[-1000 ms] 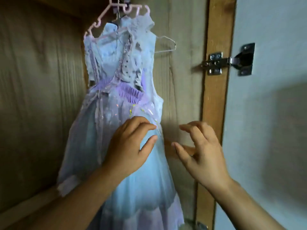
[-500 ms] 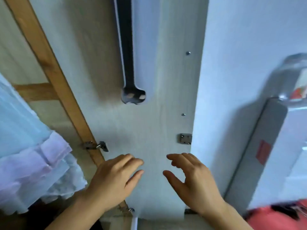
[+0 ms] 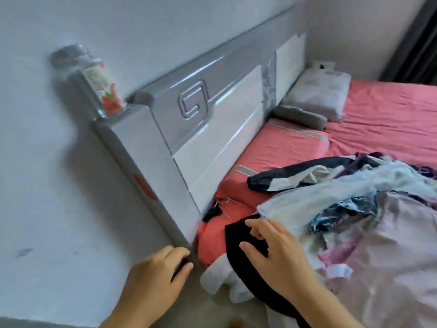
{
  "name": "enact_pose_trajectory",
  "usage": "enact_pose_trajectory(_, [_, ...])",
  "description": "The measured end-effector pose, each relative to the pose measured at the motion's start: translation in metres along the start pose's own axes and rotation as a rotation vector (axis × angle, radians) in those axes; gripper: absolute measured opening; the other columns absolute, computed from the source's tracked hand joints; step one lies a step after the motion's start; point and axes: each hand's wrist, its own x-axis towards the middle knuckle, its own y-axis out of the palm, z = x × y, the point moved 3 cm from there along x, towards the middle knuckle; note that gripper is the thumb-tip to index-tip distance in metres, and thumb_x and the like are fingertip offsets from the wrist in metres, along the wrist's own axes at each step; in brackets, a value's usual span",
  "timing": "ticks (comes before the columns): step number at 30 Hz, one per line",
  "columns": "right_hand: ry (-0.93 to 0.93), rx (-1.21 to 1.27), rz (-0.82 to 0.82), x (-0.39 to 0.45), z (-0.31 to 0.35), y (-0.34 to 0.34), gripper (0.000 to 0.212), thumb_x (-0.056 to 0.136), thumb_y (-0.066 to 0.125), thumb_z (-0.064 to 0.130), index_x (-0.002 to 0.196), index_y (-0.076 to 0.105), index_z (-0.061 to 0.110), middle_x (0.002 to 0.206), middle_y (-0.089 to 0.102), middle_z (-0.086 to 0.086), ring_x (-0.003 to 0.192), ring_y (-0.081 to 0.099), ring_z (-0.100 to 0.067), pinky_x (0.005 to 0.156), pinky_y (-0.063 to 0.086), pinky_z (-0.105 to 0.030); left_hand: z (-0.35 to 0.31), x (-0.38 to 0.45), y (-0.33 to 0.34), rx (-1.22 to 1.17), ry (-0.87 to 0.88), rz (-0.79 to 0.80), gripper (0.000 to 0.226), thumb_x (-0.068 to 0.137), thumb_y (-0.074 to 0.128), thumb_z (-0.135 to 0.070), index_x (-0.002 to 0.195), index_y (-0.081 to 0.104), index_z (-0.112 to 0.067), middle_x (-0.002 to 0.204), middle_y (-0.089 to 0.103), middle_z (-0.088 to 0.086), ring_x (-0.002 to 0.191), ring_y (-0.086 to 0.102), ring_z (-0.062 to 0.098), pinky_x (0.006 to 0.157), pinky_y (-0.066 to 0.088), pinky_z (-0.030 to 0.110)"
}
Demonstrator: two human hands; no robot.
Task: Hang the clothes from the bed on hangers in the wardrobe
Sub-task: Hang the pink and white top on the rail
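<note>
Clothes [image 3: 354,209] sprawl lengthwise along bed [image 3: 390,114], hands empty.

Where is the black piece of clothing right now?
In the head view, the black garment lies at the near edge of the bed, low and centre, under the right hand, beside the clothes pile.

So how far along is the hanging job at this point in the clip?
Done: a pale blue dress was hanging in the wardrobe a second ago, so one garment or more is up. In hand: nothing gripped; the right hand is open over a black garment at the bed's edge, and the left hand is empty. Left: a mixed clothes pile covers the pink sheet.
</note>
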Motion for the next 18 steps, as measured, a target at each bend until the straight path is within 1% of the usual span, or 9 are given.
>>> enact_pose_trajectory(2, [0.102,-0.066,-0.055,-0.003,-0.028,-0.015,0.04,0.076,0.049,0.046,0.105,0.064,0.024,0.086,0.056,0.017,0.081,0.055,-0.003,0.07,0.046,-0.018,-0.01,0.035,0.02,-0.022,0.059,0.031,0.022,0.073,0.045,-0.052,0.089,0.052,-0.038,0.067,0.053,-0.023,0.052,0.052,0.001,0.043,0.03,0.008])
enact_pose_trajectory(3, [0.174,-0.102,-0.077,-0.007,-0.044,-0.023,0.037,0.076,0.051,0.045,0.104,0.064,0.024,0.086,0.057,0.017,0.081,0.057,-0.004,0.069,0.045,-0.018,-0.02,0.055,0.033,-0.051,0.104,0.094,0.02,0.075,0.046,-0.051,0.091,0.052,-0.04,0.071,0.056,-0.025,0.056,0.055,-0.002,0.045,0.035,0.01])
enact_pose_trajectory(5, [0.308,-0.163,-0.128,-0.016,-0.069,-0.038,0.033,0.075,0.056,0.042,0.102,0.064,0.025,0.087,0.061,0.015,0.079,0.061,-0.007,0.067,0.047,-0.019,-0.039,0.09,0.058,-0.085,0.201,0.199,0.017,0.087,0.049,-0.049,0.103,0.052,-0.049,0.098,0.058,-0.028,0.084,0.061,-0.002,0.064,0.044,0.018])
enact_pose_trajectory(6, [0.354,-0.189,-0.145,-0.021,-0.079,-0.045,0.032,0.075,0.057,0.042,0.1,0.064,0.025,0.087,0.062,0.014,0.078,0.062,-0.008,0.065,0.048,-0.02,-0.046,0.103,0.069,-0.136,0.253,0.198,0.02,0.089,0.048,-0.052,0.109,0.05,-0.052,0.11,0.053,-0.03,0.096,0.058,-0.001,0.07,0.041,0.016])
enact_pose_trajectory(7, [0.397,-0.219,-0.145,-0.027,-0.087,-0.051,0.032,0.075,0.055,0.044,0.1,0.064,0.026,0.087,0.061,0.014,0.077,0.062,-0.009,0.064,0.049,-0.021,-0.054,0.113,0.078,-0.166,0.276,0.234,0.021,0.088,0.049,-0.055,0.109,0.049,-0.054,0.113,0.05,-0.031,0.1,0.056,-0.001,0.071,0.038,0.014])
enact_pose_trajectory(10, [0.633,-0.256,-0.193,-0.05,-0.111,-0.068,0.03,0.078,0.059,0.041,0.101,0.065,0.025,0.09,0.062,0.011,0.082,0.061,-0.011,0.065,0.045,-0.019,-0.085,0.155,0.107,-0.253,0.389,0.391,0.023,0.08,0.05,-0.061,0.101,0.052,-0.053,0.095,0.058,-0.025,0.086,0.058,-0.002,0.073,0.043,0.015])
enact_pose_trajectory(12, [0.743,-0.27,-0.266,-0.067,-0.12,-0.076,0.026,0.071,0.062,0.038,0.094,0.065,0.026,0.084,0.062,0.012,0.073,0.062,-0.01,0.058,0.04,-0.012,-0.105,0.175,0.121,-0.25,0.48,0.466,0.019,0.081,0.055,-0.057,0.099,0.054,-0.052,0.088,0.057,-0.024,0.081,0.058,-0.001,0.076,0.047,0.018])
enact_pose_trajectory(14, [0.85,-0.238,-0.344,-0.085,-0.127,-0.083,0.026,0.07,0.061,0.038,0.093,0.064,0.027,0.083,0.061,0.012,0.068,0.061,-0.008,0.057,0.039,-0.011,-0.129,0.192,0.132,-0.252,0.576,0.481,0.017,0.084,0.058,-0.053,0.1,0.053,-0.052,0.086,0.058,-0.024,0.079,0.059,-0.002,0.077,0.048,0.018])
enact_pose_trajectory(18, [0.995,-0.281,-0.41,-0.115,-0.141,-0.095,0.031,0.072,0.062,0.039,0.098,0.065,0.021,0.089,0.058,0.012,0.073,0.059,-0.006,0.059,0.035,-0.003,-0.179,0.211,0.15,-0.266,0.721,0.545,0.018,0.089,0.051,-0.051,0.107,0.051,-0.05,0.088,0.057,-0.021,0.074,0.056,-0.005,0.069,0.044,0.012])
